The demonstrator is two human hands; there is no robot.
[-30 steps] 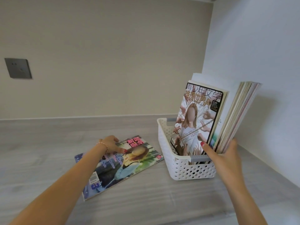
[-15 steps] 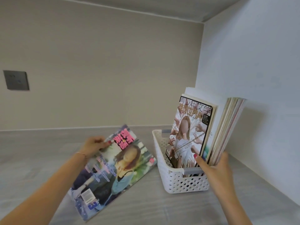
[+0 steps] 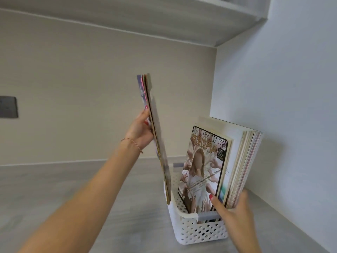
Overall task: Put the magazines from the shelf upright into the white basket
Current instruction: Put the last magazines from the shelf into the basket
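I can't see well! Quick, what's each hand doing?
Left hand: holds a magazine upright above the white basket.
Right hand: grips the magazines in the basket.

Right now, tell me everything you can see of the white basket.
The white basket looks like plastic, its walls perforated with round holes, with grey handle pieces at the near and far rims. It stands on the grey shelf surface in the corner by the white wall. Magazines stand upright inside, leaning right; the right hand steadies them at the near rim.
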